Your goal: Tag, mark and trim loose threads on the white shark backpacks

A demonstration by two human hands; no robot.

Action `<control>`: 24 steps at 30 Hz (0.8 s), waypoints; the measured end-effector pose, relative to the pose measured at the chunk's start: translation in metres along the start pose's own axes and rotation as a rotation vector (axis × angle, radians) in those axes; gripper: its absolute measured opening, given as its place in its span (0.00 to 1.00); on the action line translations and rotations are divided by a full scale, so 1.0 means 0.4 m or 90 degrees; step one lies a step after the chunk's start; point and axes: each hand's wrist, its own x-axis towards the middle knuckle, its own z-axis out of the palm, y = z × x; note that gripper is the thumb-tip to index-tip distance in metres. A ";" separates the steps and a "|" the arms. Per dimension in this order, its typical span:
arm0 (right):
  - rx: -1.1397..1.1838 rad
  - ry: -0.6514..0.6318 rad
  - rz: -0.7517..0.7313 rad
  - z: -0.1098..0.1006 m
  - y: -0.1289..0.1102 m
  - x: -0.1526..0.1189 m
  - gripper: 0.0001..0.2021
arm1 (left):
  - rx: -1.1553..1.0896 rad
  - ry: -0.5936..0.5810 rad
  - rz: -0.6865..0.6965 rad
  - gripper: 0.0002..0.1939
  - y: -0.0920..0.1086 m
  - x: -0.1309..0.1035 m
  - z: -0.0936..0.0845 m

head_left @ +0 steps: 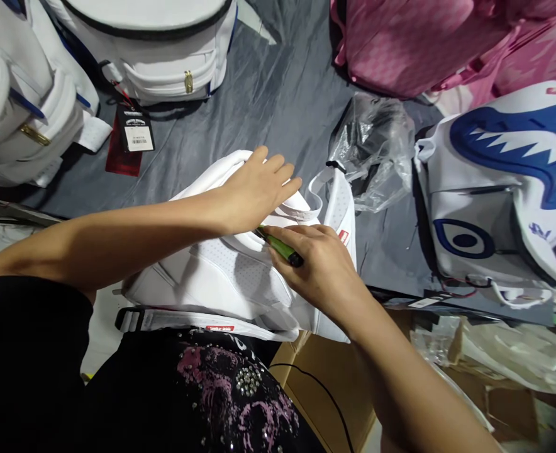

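A white backpack (188,277) lies at the table's near edge. Its padded, dotted back panel and shoulder straps face up, and the straps carry small red labels. My left hand (254,189) rests on the backpack's upper part, fingers apart and stretched away from me. My right hand (322,264) is closed around a slim green tool with a black end (282,246). The tool's thin tip points at the backpack beside my left wrist. Its exact kind I cannot make out, and the spot at the tip is partly hidden by my hands.
White backpacks (165,69) with gold zip pulls and a hang tag (135,131) stand at upper left. Pink bags (400,44) lie at upper right. Clear plastic wrap (382,151) sits beside a blue-patterned white backpack (476,189). A cardboard box (325,377) is below the table edge.
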 end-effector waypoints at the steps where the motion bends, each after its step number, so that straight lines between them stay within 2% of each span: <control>1: 0.002 0.013 0.019 0.006 -0.003 -0.002 0.13 | -0.003 0.004 0.000 0.33 0.000 0.000 0.000; 9: 0.070 0.113 0.087 0.040 -0.025 -0.014 0.14 | 0.022 -0.023 0.011 0.32 0.000 0.003 -0.008; 16: 0.069 0.122 0.097 0.039 -0.035 -0.008 0.14 | 0.007 -0.003 0.018 0.30 -0.011 0.004 0.004; 19: 0.071 0.104 0.094 0.035 -0.035 -0.008 0.13 | -0.005 -0.011 0.015 0.32 -0.012 0.003 0.003; 24: 0.082 0.120 0.100 0.041 -0.034 -0.012 0.14 | -0.013 -0.014 0.014 0.35 -0.012 0.002 -0.001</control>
